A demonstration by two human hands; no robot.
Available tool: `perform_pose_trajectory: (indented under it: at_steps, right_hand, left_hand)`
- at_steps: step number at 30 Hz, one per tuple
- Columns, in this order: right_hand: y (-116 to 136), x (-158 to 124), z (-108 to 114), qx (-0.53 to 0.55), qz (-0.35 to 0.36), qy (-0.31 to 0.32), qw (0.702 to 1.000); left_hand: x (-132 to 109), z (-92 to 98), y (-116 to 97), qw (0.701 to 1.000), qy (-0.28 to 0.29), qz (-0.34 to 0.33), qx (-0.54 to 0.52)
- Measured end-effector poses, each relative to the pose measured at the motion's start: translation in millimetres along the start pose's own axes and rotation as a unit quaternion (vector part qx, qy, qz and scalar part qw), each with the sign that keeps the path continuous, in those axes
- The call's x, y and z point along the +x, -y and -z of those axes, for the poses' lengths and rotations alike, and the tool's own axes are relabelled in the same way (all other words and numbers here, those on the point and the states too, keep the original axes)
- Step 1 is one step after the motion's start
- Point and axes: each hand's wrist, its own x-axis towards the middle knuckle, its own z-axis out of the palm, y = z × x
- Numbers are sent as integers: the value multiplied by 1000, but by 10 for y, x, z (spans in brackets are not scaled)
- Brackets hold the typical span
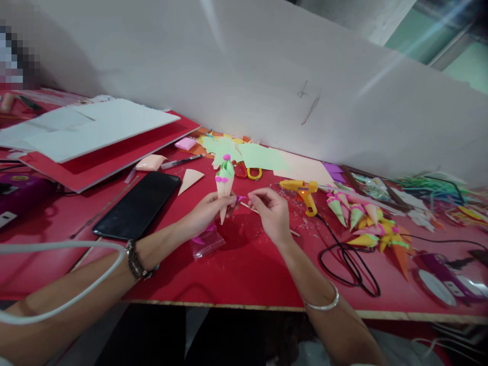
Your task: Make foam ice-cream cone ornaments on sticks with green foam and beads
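Note:
My left hand (pixel 213 209) grips the lower part of a paper ice-cream cone (pixel 224 189) upright above the table. The cone is cream-coloured, with a green frilled top, a pink ball at its tip and pink blobs around its rim. Beside my left thumb is a small magenta piece (pixel 241 199) that looks like soft clay. My right hand (pixel 271 211) is closed in a pinch just right of that piece; whatever is between its fingertips is too small to make out. A thin pale stick (pixel 295 233) runs behind my right hand. Under my left hand lies a clear plastic bag (pixel 208 246) with magenta material.
A yellow glue gun (pixel 303 190) with a looping black cord (pixel 353 277) lies to the right, near several finished paper cones (pixel 356 213). On the left are a black phone (pixel 139 203) and white boards (pixel 114 127). Green paper (pixel 259 155) and yellow-handled scissors (pixel 254 174) lie behind.

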Motion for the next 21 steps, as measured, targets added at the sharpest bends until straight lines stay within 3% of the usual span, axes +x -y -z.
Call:
perform_pose_trajectory:
  at_steps: [6,13,21]
  right_hand:
    - [-12,4,-3,39,-11,17,999]
    - [-6,12,15,-6,14,-38,999]
    - [14,7,8,16,12,-29,999]
  left_hand:
    - [-8,-5,-22,1000,12,-1,-2]
    - [-12,-13,-40,1000,22,-5,-15]
    - [-21,-23,-29,999,49,20,3]
